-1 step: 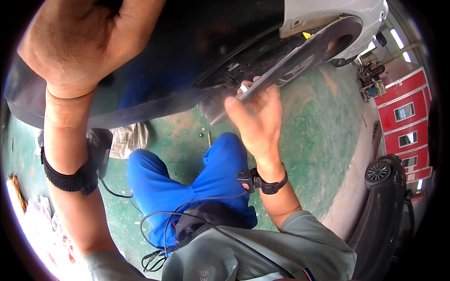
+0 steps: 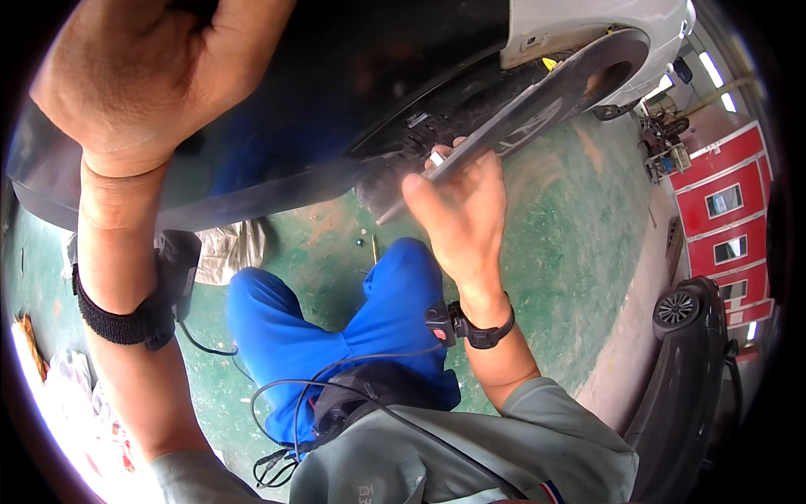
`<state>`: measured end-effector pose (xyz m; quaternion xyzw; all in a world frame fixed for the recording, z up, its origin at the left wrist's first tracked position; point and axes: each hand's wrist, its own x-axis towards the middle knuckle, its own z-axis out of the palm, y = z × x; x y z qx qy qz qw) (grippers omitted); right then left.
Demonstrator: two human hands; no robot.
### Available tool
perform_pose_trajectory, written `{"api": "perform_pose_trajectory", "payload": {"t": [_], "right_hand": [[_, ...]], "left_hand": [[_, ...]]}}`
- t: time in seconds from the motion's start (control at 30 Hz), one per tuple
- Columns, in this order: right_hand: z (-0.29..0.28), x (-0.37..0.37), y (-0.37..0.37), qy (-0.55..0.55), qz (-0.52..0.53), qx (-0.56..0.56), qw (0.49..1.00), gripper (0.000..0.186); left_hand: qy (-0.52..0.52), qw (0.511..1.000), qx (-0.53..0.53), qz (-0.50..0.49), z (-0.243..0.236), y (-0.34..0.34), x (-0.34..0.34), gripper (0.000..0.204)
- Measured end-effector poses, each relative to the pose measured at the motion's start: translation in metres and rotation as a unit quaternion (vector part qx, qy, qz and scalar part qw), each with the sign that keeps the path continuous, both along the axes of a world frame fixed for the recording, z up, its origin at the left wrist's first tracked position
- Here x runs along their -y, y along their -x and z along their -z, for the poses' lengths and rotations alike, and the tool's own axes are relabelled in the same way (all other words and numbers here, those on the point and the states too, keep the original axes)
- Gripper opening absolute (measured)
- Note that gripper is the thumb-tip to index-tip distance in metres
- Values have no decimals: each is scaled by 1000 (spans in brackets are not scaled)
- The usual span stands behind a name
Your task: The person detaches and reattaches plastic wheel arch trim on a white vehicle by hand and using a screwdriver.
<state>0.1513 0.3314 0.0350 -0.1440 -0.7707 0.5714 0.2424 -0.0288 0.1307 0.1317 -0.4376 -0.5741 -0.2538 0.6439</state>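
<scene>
In the head view, the long dark trim strip [image 2: 579, 80] is seen running from the middle of the frame to the upper right, where its rounded end lies across the white bodywork [image 2: 604, 21]. Its lower end is held by the right hand [image 2: 462, 206], near the centre, with the thumb on one side and the fingers on the other, clamped on the strip. A small white piece [image 2: 437, 158] is seen beside the fingertips.

The left hand [image 2: 143, 76] is raised at the upper left in front of the large dark panel [image 2: 311, 92]; its fingers are cut off by the top edge, so its grip and any contact cannot be told.

As far as can be judged, the strip's lower end is unfastened, since it stands out from the black toothed part [image 2: 416, 139] behind it. No flush seating is shown along the visible length, and whether the far end is attached cannot be told. A yellow piece [image 2: 550, 64] is exposed just beside the strip, at the upper right of centre.
</scene>
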Motion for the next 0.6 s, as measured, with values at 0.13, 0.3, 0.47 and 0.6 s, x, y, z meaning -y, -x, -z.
{"api": "perform_pose_trajectory", "payload": {"t": [0.13,0.3,0.47,0.6], "right_hand": [[4,-1,-1,21,-5,-14,1000,67],[5,-3,0,-6,-6,-3,1000,68],[1,-1,-3,-9,-8,6,1000,68],[-1,-1,-3,-24,1,16,1000,68]], "left_hand": [[18,998,49,42,4,3,3,4],[21,993,95,69,4,2,13,4],[46,987,136,68,7,6,16,6],[44,987,138,65,6,7,17,8]]}}
